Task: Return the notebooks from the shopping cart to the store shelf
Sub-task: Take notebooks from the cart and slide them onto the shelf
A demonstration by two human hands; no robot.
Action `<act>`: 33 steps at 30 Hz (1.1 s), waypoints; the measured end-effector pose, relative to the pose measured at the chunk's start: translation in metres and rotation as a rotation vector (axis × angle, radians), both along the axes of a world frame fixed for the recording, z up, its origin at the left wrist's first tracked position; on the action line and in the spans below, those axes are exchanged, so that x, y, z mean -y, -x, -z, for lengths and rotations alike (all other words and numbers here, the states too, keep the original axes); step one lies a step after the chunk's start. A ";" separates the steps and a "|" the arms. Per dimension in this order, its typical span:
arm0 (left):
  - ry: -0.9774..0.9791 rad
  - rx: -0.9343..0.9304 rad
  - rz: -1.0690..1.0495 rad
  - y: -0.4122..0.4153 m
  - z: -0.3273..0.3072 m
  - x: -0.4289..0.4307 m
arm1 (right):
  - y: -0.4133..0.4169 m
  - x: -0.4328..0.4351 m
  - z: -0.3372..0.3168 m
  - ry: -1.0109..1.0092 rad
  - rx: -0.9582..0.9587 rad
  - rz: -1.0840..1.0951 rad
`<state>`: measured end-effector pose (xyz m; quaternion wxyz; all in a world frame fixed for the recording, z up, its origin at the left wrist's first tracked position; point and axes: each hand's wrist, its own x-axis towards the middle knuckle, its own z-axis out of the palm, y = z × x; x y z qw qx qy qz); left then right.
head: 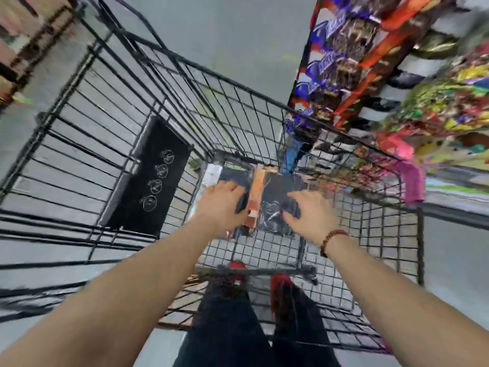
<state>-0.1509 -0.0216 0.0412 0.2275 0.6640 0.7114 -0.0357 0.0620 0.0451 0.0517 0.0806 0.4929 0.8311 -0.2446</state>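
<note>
Both my arms reach down into a black wire shopping cart (pixel 330 123). On its floor lie dark, plastic-wrapped notebooks (pixel 284 185) with an orange-spined one (pixel 257 189) between them. My left hand (pixel 221 203) lies on the left dark notebook (pixel 234 176), fingers bent over its right edge. My right hand (pixel 311 211), with a bead bracelet on the wrist, rests on the right dark notebook, fingers spread. The frame is motion-blurred, so the exact grip is unclear.
A black panel with white circle drawings (pixel 152 178) leans against the cart's left wall. Store shelves with colourful snack packets (pixel 370 62) stand to the right, close to the cart. Grey floor surrounds the cart. My legs and red shoes (pixel 280 284) show below.
</note>
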 end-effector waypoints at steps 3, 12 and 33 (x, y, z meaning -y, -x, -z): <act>0.017 0.029 -0.012 0.013 0.026 -0.008 | 0.009 0.006 0.031 0.052 0.011 0.111; -0.002 0.128 -0.051 0.020 0.100 -0.024 | 0.020 -0.004 0.120 0.108 -0.084 0.608; -0.097 0.344 -0.186 0.012 0.134 -0.014 | -0.010 0.001 0.159 0.203 -0.503 1.086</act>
